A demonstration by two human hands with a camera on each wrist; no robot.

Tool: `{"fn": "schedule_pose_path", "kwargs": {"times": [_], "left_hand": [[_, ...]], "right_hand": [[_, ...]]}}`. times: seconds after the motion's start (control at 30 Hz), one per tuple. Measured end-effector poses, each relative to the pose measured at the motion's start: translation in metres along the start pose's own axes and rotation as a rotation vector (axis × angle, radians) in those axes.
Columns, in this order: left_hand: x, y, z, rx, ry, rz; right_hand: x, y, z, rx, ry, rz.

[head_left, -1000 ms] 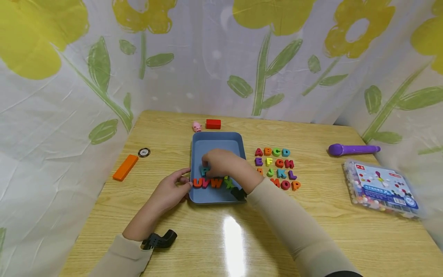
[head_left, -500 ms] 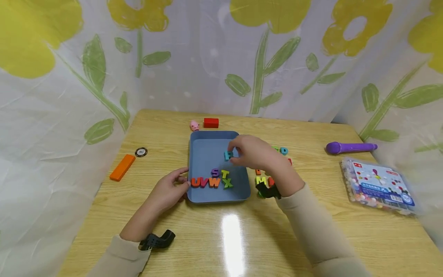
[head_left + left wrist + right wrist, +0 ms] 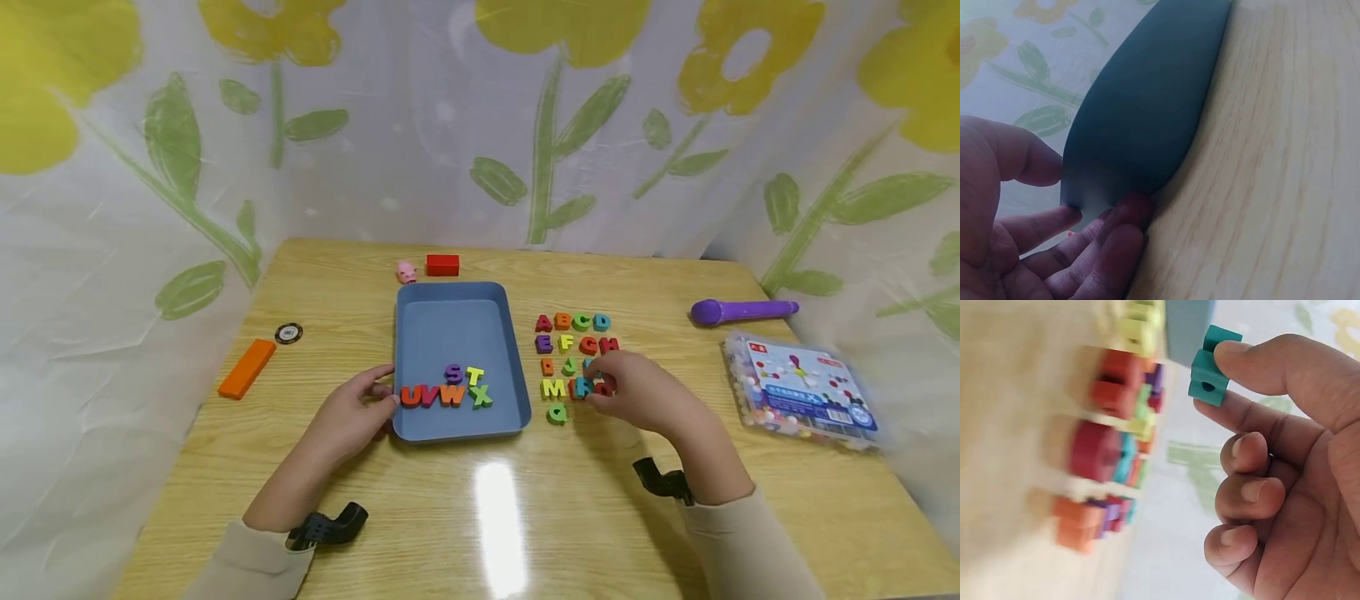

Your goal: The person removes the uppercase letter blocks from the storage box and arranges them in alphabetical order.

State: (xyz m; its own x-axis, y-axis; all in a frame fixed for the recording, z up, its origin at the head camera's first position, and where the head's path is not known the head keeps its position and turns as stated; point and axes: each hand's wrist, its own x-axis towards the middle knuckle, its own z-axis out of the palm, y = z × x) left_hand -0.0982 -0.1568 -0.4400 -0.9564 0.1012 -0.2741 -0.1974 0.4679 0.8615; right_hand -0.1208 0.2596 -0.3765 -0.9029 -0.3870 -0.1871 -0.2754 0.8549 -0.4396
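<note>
My right hand (image 3: 641, 390) pinches a teal toy letter R (image 3: 1205, 376) between thumb and index finger. It hovers over the rows of coloured letters right of the tray and hides some of them. A green letter Q (image 3: 557, 413) lies alone in the front row, below a yellow M (image 3: 552, 388). My left hand (image 3: 352, 415) holds the left edge of the blue-grey tray (image 3: 457, 329), several fingers against its outer wall in the left wrist view. Inside the tray lie a purple S (image 3: 453, 373), a yellow T (image 3: 475, 376) and, in front, U, V, W and a green X (image 3: 481, 396).
Behind the tray stand a pink pig figure (image 3: 406, 272) and a red block (image 3: 442, 265). An orange block (image 3: 247, 368) and a round chip (image 3: 288, 333) lie left. At right are a purple microphone-shaped toy (image 3: 742, 312) and a clear box of beads (image 3: 802, 392).
My right hand has lifted the teal R out of the tray and carried it right, over the letter rows. The left hand stays at the tray's edge. The head view has shifted slightly.
</note>
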Motion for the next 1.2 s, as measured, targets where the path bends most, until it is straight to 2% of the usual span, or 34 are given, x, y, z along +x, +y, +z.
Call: {"fn": "schedule_pose_path", "kwargs": {"times": [0.2, 0.37, 0.57, 0.73, 0.87, 1.0, 1.2], "left_hand": [[-0.001, 0.0, 0.0, -0.003, -0.001, 0.011], [0.0, -0.002, -0.001, -0.014, 0.004, -0.003], [-0.001, -0.001, -0.001, -0.029, -0.006, 0.012], [-0.001, 0.001, 0.0, -0.04, -0.011, 0.019], [0.0, 0.0, 0.0, -0.037, -0.006, 0.009], [0.0, 0.0, 0.0, -0.041, 0.003, 0.004], [-0.001, -0.002, 0.0, -0.051, -0.007, 0.013]], "right_hand": [[-0.01, 0.009, 0.017, 0.021, -0.022, 0.027], [-0.009, 0.008, 0.024, 0.017, -0.044, 0.034], [-0.007, 0.007, 0.03, 0.017, -0.054, 0.048], [-0.012, 0.007, 0.027, 0.031, -0.045, 0.063], [-0.015, -0.001, 0.014, 0.009, 0.002, 0.01], [-0.002, -0.02, -0.003, -0.026, 0.041, -0.072], [0.042, -0.065, -0.018, -0.045, 0.053, -0.167]]}}
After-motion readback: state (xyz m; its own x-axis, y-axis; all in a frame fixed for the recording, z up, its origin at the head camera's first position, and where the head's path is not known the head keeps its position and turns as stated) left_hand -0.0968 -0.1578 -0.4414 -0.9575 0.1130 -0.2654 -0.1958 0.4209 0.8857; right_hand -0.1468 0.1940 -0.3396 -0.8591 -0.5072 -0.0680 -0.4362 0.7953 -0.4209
